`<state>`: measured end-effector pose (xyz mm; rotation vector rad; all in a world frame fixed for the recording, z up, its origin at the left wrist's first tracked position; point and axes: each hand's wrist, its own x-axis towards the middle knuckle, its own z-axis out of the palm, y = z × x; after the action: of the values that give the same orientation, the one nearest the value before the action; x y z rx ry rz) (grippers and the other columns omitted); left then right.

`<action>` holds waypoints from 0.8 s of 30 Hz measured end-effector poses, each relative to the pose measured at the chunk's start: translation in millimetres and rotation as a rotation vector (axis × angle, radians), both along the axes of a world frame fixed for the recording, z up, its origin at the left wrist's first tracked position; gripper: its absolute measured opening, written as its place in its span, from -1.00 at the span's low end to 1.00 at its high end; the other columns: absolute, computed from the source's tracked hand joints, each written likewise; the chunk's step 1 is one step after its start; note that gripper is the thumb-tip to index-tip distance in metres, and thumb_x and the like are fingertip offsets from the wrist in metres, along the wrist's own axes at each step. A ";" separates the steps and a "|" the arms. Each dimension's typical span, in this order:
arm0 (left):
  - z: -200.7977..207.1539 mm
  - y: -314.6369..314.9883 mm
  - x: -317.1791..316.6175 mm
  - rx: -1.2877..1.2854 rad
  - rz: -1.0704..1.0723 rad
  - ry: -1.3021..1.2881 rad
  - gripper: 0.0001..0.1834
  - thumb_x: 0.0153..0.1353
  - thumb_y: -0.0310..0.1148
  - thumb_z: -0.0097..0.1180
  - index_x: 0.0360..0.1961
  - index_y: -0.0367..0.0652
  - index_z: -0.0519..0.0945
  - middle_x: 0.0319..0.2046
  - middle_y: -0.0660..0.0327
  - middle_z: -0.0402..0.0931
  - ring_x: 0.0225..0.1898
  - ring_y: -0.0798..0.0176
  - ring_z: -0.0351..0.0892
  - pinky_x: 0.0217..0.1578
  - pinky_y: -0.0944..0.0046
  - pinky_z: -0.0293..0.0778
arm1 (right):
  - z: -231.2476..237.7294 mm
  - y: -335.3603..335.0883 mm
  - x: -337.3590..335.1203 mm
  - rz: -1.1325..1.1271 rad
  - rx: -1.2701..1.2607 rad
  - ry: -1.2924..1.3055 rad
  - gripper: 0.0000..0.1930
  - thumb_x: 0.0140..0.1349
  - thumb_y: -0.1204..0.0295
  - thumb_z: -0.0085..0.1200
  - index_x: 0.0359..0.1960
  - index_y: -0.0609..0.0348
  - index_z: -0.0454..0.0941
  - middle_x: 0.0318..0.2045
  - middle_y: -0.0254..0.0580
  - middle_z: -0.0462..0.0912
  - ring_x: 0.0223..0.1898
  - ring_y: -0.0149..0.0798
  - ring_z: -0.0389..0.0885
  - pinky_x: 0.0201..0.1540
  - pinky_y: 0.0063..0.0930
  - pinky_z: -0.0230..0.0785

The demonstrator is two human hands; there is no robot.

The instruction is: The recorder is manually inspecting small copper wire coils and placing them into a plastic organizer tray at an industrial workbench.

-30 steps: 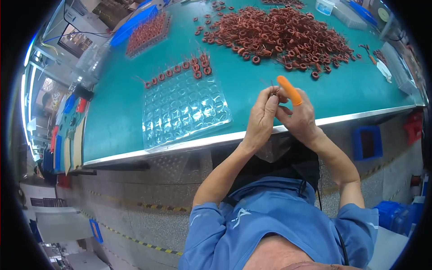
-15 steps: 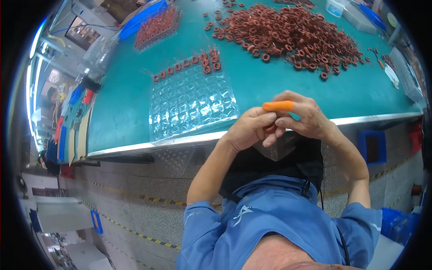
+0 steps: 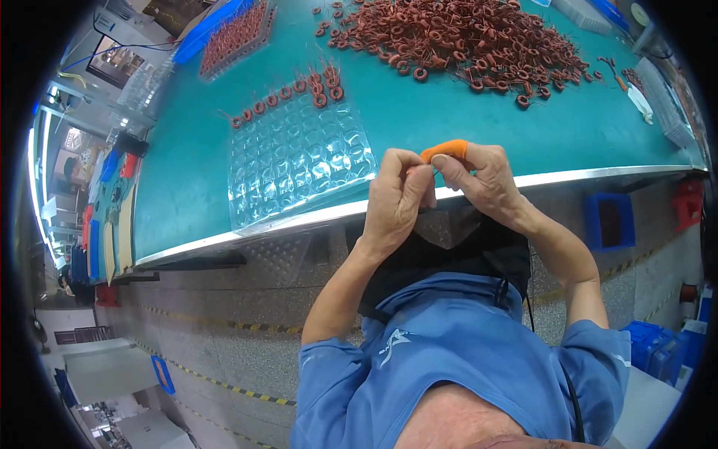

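Note:
My left hand (image 3: 396, 196) is closed in front of my body at the table's near edge. Its fingers wrap a wire-wound ring coil, of which only a sliver of red shows between them. My right hand (image 3: 482, 179) meets it from the right, thumb and forefinger pinched together. An orange finger cot (image 3: 446, 150) covers that forefinger. Whatever lies in the right pinch is too small or hidden to make out. Left of my hands lies a clear plastic tray (image 3: 288, 168) with round pockets; several reddish-brown ring coils (image 3: 285, 93) sit along its far rows, wire leads sticking up.
A large heap of ring coils (image 3: 464, 45) spreads over the far part of the green table (image 3: 179, 172). At the far left stands a full coil tray (image 3: 238, 37) beside a blue bin (image 3: 209, 30). A tool with an orange handle (image 3: 620, 82) rests at the right.
Both hands have turned and lifted slightly away from my body. The right thumb has closed against the forefinger. The coil, visible between the hands before, is now mostly covered. The view has shifted.

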<state>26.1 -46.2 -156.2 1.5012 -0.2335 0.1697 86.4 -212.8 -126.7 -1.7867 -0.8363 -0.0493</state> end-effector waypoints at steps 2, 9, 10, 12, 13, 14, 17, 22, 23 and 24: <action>4.9 -4.8 -5.6 0.001 -0.010 -0.024 -0.70 0.38 -0.27 0.00 -0.03 -0.24 0.31 -0.45 0.22 0.43 -0.51 0.42 0.46 -0.49 0.46 0.40 | 3.6 -2.2 -1.2 0.054 0.016 0.350 -0.78 0.29 0.34 0.12 -0.19 0.25 0.66 -0.47 -0.26 0.65 -0.49 -0.45 0.55 -0.45 -0.56 0.39; 6.4 -10.4 -10.7 0.231 0.261 -0.169 -0.75 0.30 -0.53 0.05 0.00 -0.25 0.45 -0.41 0.22 0.47 -0.52 0.45 0.45 -0.50 0.45 0.39 | -2.1 -0.4 -4.3 -0.185 -0.054 -0.543 -0.81 0.06 0.46 0.25 -0.30 0.30 0.65 -0.29 -0.17 0.60 -0.26 -0.22 0.57 -0.22 -0.39 0.38; 1.3 -11.2 -8.2 0.279 0.360 -0.186 -0.75 0.27 -0.53 0.08 -0.02 -0.22 0.46 -0.41 0.20 0.49 -0.52 0.41 0.47 -0.48 0.40 0.41 | 2.9 3.9 -8.0 -0.197 -0.039 -0.805 -0.81 -0.09 0.53 0.28 -0.39 0.29 0.64 -0.29 -0.18 0.57 -0.26 -0.10 0.56 -0.19 -0.29 0.35; -2.7 -13.9 -5.9 0.314 0.417 -0.225 -0.76 0.28 -0.53 0.07 -0.03 -0.23 0.46 -0.41 0.21 0.50 -0.53 0.45 0.44 -0.50 0.43 0.38 | 6.3 11.7 -16.5 -0.163 -0.012 -0.921 -0.85 -0.12 0.55 0.27 -0.45 0.27 0.63 -0.31 -0.20 0.56 -0.27 -0.13 0.55 -0.17 -0.26 0.33; -2.1 -14.4 -6.8 0.160 0.355 -0.126 -0.77 0.29 -0.53 0.06 -0.03 -0.24 0.47 -0.40 0.22 0.50 -0.52 0.47 0.45 -0.51 0.45 0.37 | 5.9 11.4 -17.0 -0.170 -0.015 -0.903 -0.88 -0.07 0.56 0.26 -0.44 0.28 0.63 -0.32 -0.17 0.56 -0.29 -0.13 0.55 -0.19 -0.30 0.35; -0.3 -14.2 -8.2 0.007 0.293 -0.030 -0.78 0.29 -0.52 0.06 -0.04 -0.24 0.47 -0.40 0.23 0.50 -0.51 0.49 0.45 -0.51 0.46 0.36 | 0.7 8.7 -14.5 -0.185 0.029 -0.599 -0.90 -0.01 0.56 0.24 -0.42 0.29 0.64 -0.32 -0.17 0.56 -0.30 -0.15 0.54 -0.22 -0.35 0.36; 7.1 -11.4 -10.2 -0.155 0.140 -0.007 -0.79 0.32 -0.49 0.04 -0.04 -0.25 0.41 -0.45 0.27 0.43 -0.55 0.49 0.42 -0.53 0.48 0.34 | -8.7 2.6 -12.8 -0.154 0.151 -0.113 -0.92 0.14 0.54 0.19 -0.35 0.26 0.67 -0.34 -0.19 0.58 -0.32 -0.27 0.54 -0.32 -0.49 0.39; 6.6 -2.7 -3.4 -0.235 0.034 0.105 -0.82 0.42 -0.31 -0.09 -0.15 -0.22 0.38 -0.52 0.25 0.38 -0.61 0.45 0.35 -0.58 0.47 0.32 | -24.3 10.3 -13.1 -0.214 0.147 -0.259 -0.92 0.13 0.53 0.22 -0.35 0.27 0.68 -0.36 -0.18 0.60 -0.32 -0.27 0.54 -0.32 -0.46 0.40; 4.7 -3.0 -3.3 -0.232 0.031 0.107 -0.82 0.42 -0.31 -0.09 -0.15 -0.22 0.38 -0.52 0.25 0.38 -0.61 0.45 0.35 -0.58 0.47 0.32 | -25.7 12.7 -13.1 -0.236 0.141 -0.233 -0.91 0.13 0.51 0.23 -0.35 0.25 0.68 -0.37 -0.18 0.60 -0.31 -0.26 0.54 -0.33 -0.45 0.40; 3.7 -4.1 -2.4 -0.250 0.064 0.119 -0.83 0.42 -0.32 -0.09 -0.16 -0.22 0.38 -0.52 0.26 0.38 -0.61 0.45 0.34 -0.59 0.47 0.31 | -27.3 15.4 -11.9 -0.238 0.147 -0.189 -0.92 0.13 0.51 0.22 -0.36 0.24 0.68 -0.37 -0.19 0.60 -0.32 -0.25 0.54 -0.33 -0.46 0.40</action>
<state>23.7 -50.2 -152.5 1.2656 -0.0652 0.1540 74.4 -197.4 -154.0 -1.7517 -0.7278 -0.4298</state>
